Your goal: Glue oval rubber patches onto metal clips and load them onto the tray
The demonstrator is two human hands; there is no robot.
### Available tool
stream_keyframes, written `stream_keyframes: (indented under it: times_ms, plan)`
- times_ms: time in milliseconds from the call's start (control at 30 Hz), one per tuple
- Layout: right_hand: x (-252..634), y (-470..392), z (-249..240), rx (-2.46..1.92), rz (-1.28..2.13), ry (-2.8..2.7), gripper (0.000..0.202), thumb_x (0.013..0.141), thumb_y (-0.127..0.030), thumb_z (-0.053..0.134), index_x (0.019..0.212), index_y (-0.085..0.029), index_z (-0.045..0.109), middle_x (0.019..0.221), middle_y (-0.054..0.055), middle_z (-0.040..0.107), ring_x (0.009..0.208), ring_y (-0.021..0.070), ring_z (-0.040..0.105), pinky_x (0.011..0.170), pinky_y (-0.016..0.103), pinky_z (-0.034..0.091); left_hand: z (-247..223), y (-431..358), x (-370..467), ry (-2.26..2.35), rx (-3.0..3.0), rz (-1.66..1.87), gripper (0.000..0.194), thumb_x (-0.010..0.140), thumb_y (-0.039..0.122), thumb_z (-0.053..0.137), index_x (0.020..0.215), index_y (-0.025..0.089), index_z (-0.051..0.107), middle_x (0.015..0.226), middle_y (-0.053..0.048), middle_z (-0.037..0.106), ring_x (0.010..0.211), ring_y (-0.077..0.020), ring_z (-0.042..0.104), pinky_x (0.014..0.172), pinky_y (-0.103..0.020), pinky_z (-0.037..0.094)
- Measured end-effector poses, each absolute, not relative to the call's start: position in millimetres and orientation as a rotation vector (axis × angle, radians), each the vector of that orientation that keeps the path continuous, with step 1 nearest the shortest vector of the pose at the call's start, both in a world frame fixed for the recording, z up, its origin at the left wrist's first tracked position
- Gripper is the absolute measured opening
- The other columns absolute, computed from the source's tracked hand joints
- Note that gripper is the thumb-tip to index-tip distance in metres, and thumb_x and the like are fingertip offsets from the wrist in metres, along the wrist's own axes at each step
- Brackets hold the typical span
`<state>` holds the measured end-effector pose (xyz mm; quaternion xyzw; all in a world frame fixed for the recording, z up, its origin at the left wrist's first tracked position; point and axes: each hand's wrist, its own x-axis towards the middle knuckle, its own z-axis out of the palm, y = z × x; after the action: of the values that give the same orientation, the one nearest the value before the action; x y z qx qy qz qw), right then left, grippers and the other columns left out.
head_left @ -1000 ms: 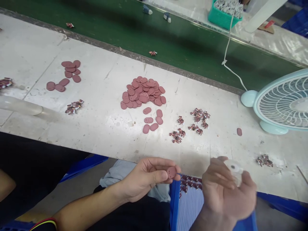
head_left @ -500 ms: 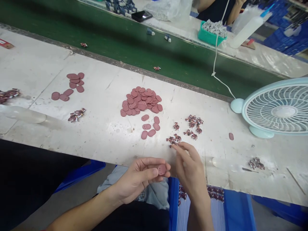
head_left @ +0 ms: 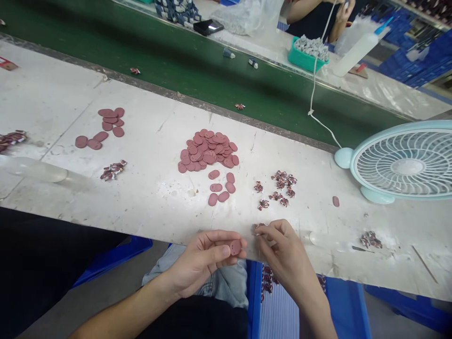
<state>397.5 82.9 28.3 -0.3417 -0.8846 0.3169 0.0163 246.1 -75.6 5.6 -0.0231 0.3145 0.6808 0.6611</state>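
My left hand (head_left: pixel 208 256) pinches a reddish-brown oval disc (head_left: pixel 235 247) between thumb and fingers, just over the table's front edge. To its right, my right hand (head_left: pixel 280 242) grips a small dark red and white figure (head_left: pixel 259 228) in its fingertips. Beyond that hand lies a loose group of similar figures (head_left: pixel 282 181). A heap of oval discs (head_left: pixel 208 149) sits at mid table, with several single discs (head_left: pixel 223 196) in front of it.
A pale blue fan (head_left: pixel 406 162) stands at the right. Clear bottles lie at the left (head_left: pixel 38 169) and right (head_left: pixel 326 241). Behind the white table (head_left: pixel 151 188) runs a green belt (head_left: pixel 176 70). Blue crates (head_left: pixel 348 306) are below the edge. A person sits across.
My right hand has drawn back toward the table edge with a figure lifted from the group. My left hand keeps the disc, barely moved. Small pieces on the green belt have shifted right.
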Motion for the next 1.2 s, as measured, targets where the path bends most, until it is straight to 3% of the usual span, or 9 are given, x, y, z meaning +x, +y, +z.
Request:
stream_keyframes:
  times_ms: [133,267,333,533,700,900,1067,1200]
  plan:
    - [404.1,83.3,34.0,-1.177,1.235,-2.560,0.017,0.096,-0.034,0.055,0.101,-0.026,0.069,0.111,0.006,0.058,0.071,0.0125,0.063,0.058,0.027,0.056,3.5,-76.2,244.9,0.725,-0.066,1.539,0.025,0.082,0.019,0.077,0.106,0.015,0.076,0.110,-0.013,0.077,0.094,-0.0190,0.074,0.080,-0.023,0.056]
    - [417.3,79.7,35.1,-1.191,1.333,-2.331,0.013,0.091,-0.034,0.065,0.097,-0.027,0.073,0.126,0.008,0.060,0.110,0.0232,0.064,0.064,0.025,0.061,3.1,-77.5,244.1,0.743,-0.058,1.544,0.025,0.081,0.021,0.078,0.106,0.016,0.076,0.110,-0.013,0.077,0.094,-0.0190,0.074,0.080,-0.024,0.055]
    - [422.5,74.3,36.2,-1.218,1.343,-2.222,0.013,0.087,-0.033,0.069,0.097,-0.026,0.074,0.128,0.009,0.061,0.118,0.0264,0.061,0.064,0.025,0.062,3.9,-77.5,244.6,0.753,-0.043,1.550,0.025,0.081,0.022,0.078,0.106,0.017,0.076,0.110,-0.012,0.077,0.094,-0.0184,0.074,0.080,-0.023,0.055]
    - [416.9,41.7,49.0,-1.259,1.711,-1.809,0.019,0.081,-0.031,0.077,0.098,-0.024,0.074,0.090,0.007,0.076,0.073,0.0204,0.074,0.057,0.027,0.064,4.2,-76.6,251.2,0.815,0.075,1.542,0.028,0.079,0.021,0.080,0.107,0.019,0.076,0.106,-0.009,0.079,0.095,-0.0193,0.073,0.078,-0.024,0.055]
    - [402.1,24.6,54.7,-1.260,1.805,-1.738,0.017,0.078,-0.032,0.080,0.094,-0.025,0.078,0.084,0.006,0.079,0.071,0.0216,0.076,0.058,0.026,0.064,0.4,-78.5,256.9,0.821,0.155,1.569,0.030,0.077,0.019,0.081,0.107,0.020,0.076,0.108,-0.010,0.079,0.101,-0.0240,0.072,0.090,-0.036,0.056]
    - [400.5,24.2,52.1,-1.259,1.781,-1.809,0.018,0.079,-0.032,0.079,0.095,-0.025,0.078,0.087,0.007,0.079,0.073,0.0213,0.076,0.061,0.027,0.064,-0.8,-78.7,259.1,0.792,0.189,1.590,0.025,0.079,0.011,0.078,0.102,0.021,0.076,0.106,-0.006,0.079,0.099,-0.0183,0.073,0.088,-0.027,0.055]
    - [399.6,28.3,55.5,-1.235,1.757,-1.908,0.015,0.078,-0.032,0.080,0.091,-0.025,0.077,0.082,0.004,0.078,0.068,0.0185,0.074,0.059,0.024,0.062,0.7,-77.0,259.4,0.803,0.169,1.587,0.023,0.076,0.011,0.080,0.097,0.019,0.075,0.108,-0.008,0.079,0.097,-0.0202,0.074,0.088,-0.031,0.056]
    - [399.6,33.3,51.4,-1.211,1.875,-1.844,0.016,0.079,-0.031,0.079,0.093,-0.024,0.076,0.083,0.004,0.077,0.067,0.0159,0.072,0.059,0.023,0.060,3.6,-74.3,259.3,0.837,0.200,1.610,0.006,0.077,0.013,0.080,0.080,0.016,0.076,0.104,-0.009,0.079,0.098,-0.0235,0.073,0.089,-0.035,0.056]
